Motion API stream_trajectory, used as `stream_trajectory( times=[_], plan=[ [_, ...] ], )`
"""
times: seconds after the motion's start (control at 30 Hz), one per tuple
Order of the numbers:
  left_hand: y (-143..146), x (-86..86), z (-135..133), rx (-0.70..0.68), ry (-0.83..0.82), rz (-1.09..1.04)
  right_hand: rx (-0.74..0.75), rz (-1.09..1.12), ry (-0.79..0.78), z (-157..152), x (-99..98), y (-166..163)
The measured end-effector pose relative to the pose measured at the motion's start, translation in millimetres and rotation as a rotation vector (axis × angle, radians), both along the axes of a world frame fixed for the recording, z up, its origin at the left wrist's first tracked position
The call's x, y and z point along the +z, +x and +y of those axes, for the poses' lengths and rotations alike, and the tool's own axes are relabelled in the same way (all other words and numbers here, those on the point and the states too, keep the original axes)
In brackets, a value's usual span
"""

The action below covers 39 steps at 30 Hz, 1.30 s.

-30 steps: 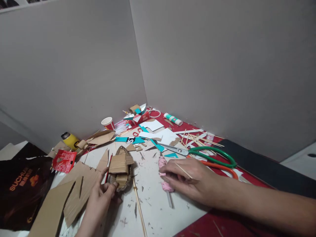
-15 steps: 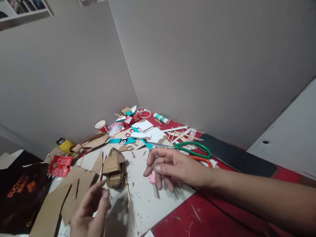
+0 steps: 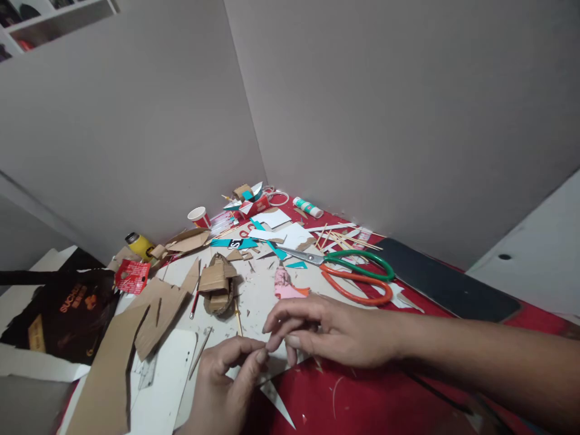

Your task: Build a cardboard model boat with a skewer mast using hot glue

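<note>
My left hand is at the lower middle, its thumb and forefinger pinched together. Their tips meet the fingertips of my right hand; anything between them is too small to make out. My right hand hangs palm down with its fingers loosely bent and apart. Beyond the hands lies a pink object with an orange part, partly hidden by my right hand. A small boat-shaped cardboard model rests on the white board. Scissors with one green and one orange handle lie past my right hand.
Cardboard pieces and a black bag lie at left. Farther back are a yellow bottle, a paper cup, a glue stick and thin wooden sticks. A dark flat panel lies right. Grey walls enclose the back.
My hands have come together; the left moved right and its fingers closed to a pinch at the right hand's fingertips. The view has shifted, and both scissor handles now show.
</note>
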<state>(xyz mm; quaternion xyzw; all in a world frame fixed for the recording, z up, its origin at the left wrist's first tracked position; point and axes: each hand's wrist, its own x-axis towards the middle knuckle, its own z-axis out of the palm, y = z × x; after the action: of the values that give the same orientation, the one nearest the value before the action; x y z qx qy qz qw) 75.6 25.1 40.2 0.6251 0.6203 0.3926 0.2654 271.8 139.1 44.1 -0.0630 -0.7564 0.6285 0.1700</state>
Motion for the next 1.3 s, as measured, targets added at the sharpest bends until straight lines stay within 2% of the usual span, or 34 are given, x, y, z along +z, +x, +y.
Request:
stream_trajectory(
  times=[0.07, 0.2, 0.27, 0.37, 0.47, 0.67, 0.77, 0.9, 1.03, 1.2, 1.3],
  plan=[
    [0, -3.1, -4, 0.029, -0.060, -0.106, -0.002, 0.001, 0.075, -3, 3.4, 1],
    [-1, -10.2, -6, 0.037, -0.127, -0.280, -0.061, -0.039, 0.364, -8, 6.4, 2],
    [-3, -15.1, -8, 0.032, -0.105, -0.267, -0.066, -0.049, 0.468, -10, 2.8, 1],
    [-5, -22.5, -10, 0.014, 0.029, -0.091, -0.054, -0.026, 0.557, -12, -6.9, -1],
    [-5, -26.9, -12, 0.016, 0.151, 0.080, -0.023, 0.000, 0.574, -14, -12.0, -2],
    [-3, -29.0, -11, 0.011, 0.233, 0.116, 0.027, -0.014, 0.673, -18, -4.1, 0],
    [-4, -30.4, -10, 0.064, 0.199, 0.127, 0.028, -0.055, 0.744, -21, -7.1, 2],
    [-3, -34.2, -9, 0.148, 0.074, 0.010, 0.044, -0.121, 0.798, -25, -19.1, 3],
    [0, -37.7, -9, 0.140, 0.042, -0.037, 0.035, -0.007, 0.791, -27, -27.4, 4],
    [-18, -33.2, -5, 0.155, 0.028, 0.236, -0.130, 0.150, 0.697, -24, -24.7, 3],
    [-34, -32.4, 5, 0.177, -0.007, 0.385, -0.154, 0.177, 0.686, -19, -22.9, 2]
  ],
)
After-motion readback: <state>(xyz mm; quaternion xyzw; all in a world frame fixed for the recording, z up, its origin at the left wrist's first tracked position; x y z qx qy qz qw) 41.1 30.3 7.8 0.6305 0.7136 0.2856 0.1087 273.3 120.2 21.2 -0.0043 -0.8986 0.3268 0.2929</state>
